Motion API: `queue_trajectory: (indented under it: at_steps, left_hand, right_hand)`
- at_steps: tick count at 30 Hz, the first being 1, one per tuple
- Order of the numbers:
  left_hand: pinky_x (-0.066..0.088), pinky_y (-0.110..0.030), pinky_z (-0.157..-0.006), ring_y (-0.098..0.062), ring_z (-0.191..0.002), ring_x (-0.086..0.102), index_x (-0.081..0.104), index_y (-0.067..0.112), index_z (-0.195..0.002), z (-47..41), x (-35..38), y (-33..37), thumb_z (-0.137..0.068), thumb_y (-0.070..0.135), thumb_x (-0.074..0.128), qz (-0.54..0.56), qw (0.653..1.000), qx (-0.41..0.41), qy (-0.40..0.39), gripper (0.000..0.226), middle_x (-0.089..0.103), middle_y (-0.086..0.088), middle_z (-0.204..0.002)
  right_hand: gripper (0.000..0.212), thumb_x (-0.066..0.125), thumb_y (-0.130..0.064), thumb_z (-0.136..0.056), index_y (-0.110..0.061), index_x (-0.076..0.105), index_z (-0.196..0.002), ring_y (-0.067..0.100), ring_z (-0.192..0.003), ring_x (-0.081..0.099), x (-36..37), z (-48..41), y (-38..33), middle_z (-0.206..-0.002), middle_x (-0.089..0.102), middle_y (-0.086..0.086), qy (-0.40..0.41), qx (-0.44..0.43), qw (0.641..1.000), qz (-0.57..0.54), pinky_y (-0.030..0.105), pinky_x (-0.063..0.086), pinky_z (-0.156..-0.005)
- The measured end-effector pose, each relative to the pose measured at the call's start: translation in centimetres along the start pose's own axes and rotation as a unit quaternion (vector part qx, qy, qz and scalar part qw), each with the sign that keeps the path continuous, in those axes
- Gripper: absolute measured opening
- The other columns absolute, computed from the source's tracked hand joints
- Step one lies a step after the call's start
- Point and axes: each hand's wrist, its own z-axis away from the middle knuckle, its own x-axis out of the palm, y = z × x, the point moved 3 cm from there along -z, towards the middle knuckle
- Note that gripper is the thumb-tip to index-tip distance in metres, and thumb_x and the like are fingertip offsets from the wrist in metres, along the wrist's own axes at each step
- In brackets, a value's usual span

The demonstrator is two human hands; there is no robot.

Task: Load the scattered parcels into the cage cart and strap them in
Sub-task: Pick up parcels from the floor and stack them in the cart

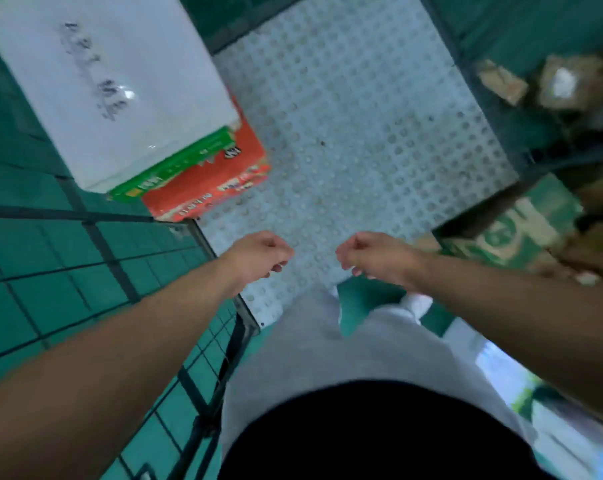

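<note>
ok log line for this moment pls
left hand: empty, fingers curled | right hand: empty, fingers curled | white box atop red-and-green box on cart floor | green-printed carton outside cart

the floor point(365, 299) is a smooth teal green, seen down the whole left side, at the far right and in a small patch near the middle. at the near right a pale bright strip point(494, 368) crosses it, lit by daylight, with a blurred hint of green foliage point(526, 396) beside it.
</note>
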Motion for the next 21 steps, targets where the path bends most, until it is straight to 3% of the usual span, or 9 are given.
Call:
queue_trajectory:
  at_steps: [3, 5, 7, 8, 10, 13, 16, 18, 21]
  left_hand:
    - [0.048, -0.017, -0.058, -0.008, -0.066, 0.061, 0.071, 0.020, -0.082, 2.8, 5.7, 0.5, -0.089, 0.022, 0.076, -0.197, 0.971, 0.077, -0.111, 0.008, 0.069, 0.004, -0.075]
    - [0.045, -0.015, -0.062, -0.007, -0.071, 0.059, 0.065, 0.022, -0.075, 4.2, 9.4, 0.4, -0.088, 0.021, 0.074, -0.356, 0.908, 0.117, -0.190, 0.016, 0.065, 0.009, -0.069]
    - [0.038, -0.008, -0.061, -0.005, -0.074, 0.057, 0.059, 0.026, -0.077, 5.3, 11.3, 0.1, -0.091, 0.023, 0.067, -0.460, 0.846, 0.144, -0.228, 0.016, 0.060, 0.011, -0.071]
    - [0.038, -0.008, -0.062, -0.004, -0.072, 0.056, 0.058, 0.027, -0.078, 5.8, 12.0, 0.8, -0.091, 0.025, 0.066, -0.481, 0.830, 0.150, -0.239, 0.015, 0.061, 0.011, -0.074]
    - [0.045, -0.012, -0.064, 0.000, -0.065, 0.056, 0.062, 0.031, -0.076, 6.9, 13.1, 3.1, -0.084, 0.032, 0.065, -0.486, 0.825, 0.130, -0.258, 0.009, 0.064, 0.011, -0.073]
    - [0.044, -0.018, -0.059, -0.004, -0.060, 0.053, 0.067, 0.025, -0.075, 9.3, 15.0, 7.1, -0.081, 0.018, 0.056, -0.509, 0.800, 0.062, -0.313, 0.015, 0.061, 0.013, -0.065]
    - [0.037, -0.026, -0.062, -0.013, -0.067, 0.049, 0.074, 0.020, -0.089, 11.5, 17.7, 11.1, -0.084, 0.017, 0.057, -0.540, 0.767, 0.023, -0.346, 0.018, 0.059, 0.006, -0.072]
    - [0.034, -0.018, -0.054, -0.001, -0.055, 0.045, 0.070, 0.014, -0.083, 13.2, 20.6, 13.9, -0.087, 0.006, 0.054, -0.560, 0.743, 0.013, -0.366, 0.018, 0.055, 0.014, -0.062]
    - [0.035, -0.011, -0.053, 0.011, -0.054, 0.044, 0.066, 0.017, -0.076, 15.0, 25.2, 16.2, -0.088, -0.005, 0.051, -0.563, 0.729, 0.013, -0.388, 0.030, 0.053, 0.025, -0.058]
  right_hand:
    - [0.007, 0.068, -0.024, -0.088, -0.020, 0.070, -0.083, 0.014, -0.074, 0.066, -2.1, 6.3, 4.8, -0.082, 0.073, -0.004, -0.050, -0.024, 0.983, 0.177, 0.022, 0.052, -0.068]
    - [0.011, 0.066, -0.027, -0.090, -0.024, 0.065, -0.080, 0.013, -0.081, 0.063, -3.6, 10.7, 8.7, -0.083, 0.068, -0.009, -0.086, -0.018, 0.952, 0.294, 0.016, 0.045, -0.068]
    - [0.007, 0.063, -0.020, -0.091, -0.023, 0.068, -0.089, 0.012, -0.084, 0.059, -4.2, 13.8, 12.9, -0.094, 0.069, -0.007, -0.109, 0.021, 0.938, 0.328, 0.019, 0.042, -0.068]
    - [0.015, 0.058, -0.014, -0.092, -0.021, 0.070, -0.097, 0.013, -0.085, 0.058, -4.7, 15.5, 15.0, -0.102, 0.072, -0.003, -0.114, 0.036, 0.937, 0.328, 0.022, 0.042, -0.069]
    - [0.026, 0.052, -0.010, -0.091, -0.026, 0.069, -0.104, 0.017, -0.091, 0.061, -6.2, 18.2, 18.5, -0.110, 0.072, -0.001, -0.106, 0.068, 0.951, 0.283, 0.026, 0.047, -0.076]
    - [0.020, 0.056, -0.017, -0.091, -0.036, 0.064, -0.088, 0.014, -0.092, 0.061, -9.3, 22.7, 22.0, -0.097, 0.068, -0.012, -0.085, 0.082, 0.975, 0.190, 0.027, 0.050, -0.079]
    - [0.015, 0.060, -0.016, -0.088, -0.026, 0.071, -0.091, 0.016, -0.084, 0.061, -12.1, 26.8, 25.4, -0.088, 0.069, -0.003, -0.103, 0.083, 0.988, 0.077, 0.031, 0.052, -0.078]
    - [0.011, 0.062, -0.013, -0.089, -0.015, 0.072, -0.091, 0.016, -0.073, 0.056, -13.7, 29.3, 27.4, -0.080, 0.065, 0.001, -0.131, 0.060, 0.990, 0.005, 0.030, 0.048, -0.071]
    - [0.023, 0.055, -0.007, -0.090, -0.022, 0.068, -0.077, 0.011, -0.062, 0.049, -16.1, 32.3, 30.3, -0.067, 0.057, -0.006, -0.117, 0.023, 0.992, -0.051, 0.021, 0.042, -0.061]
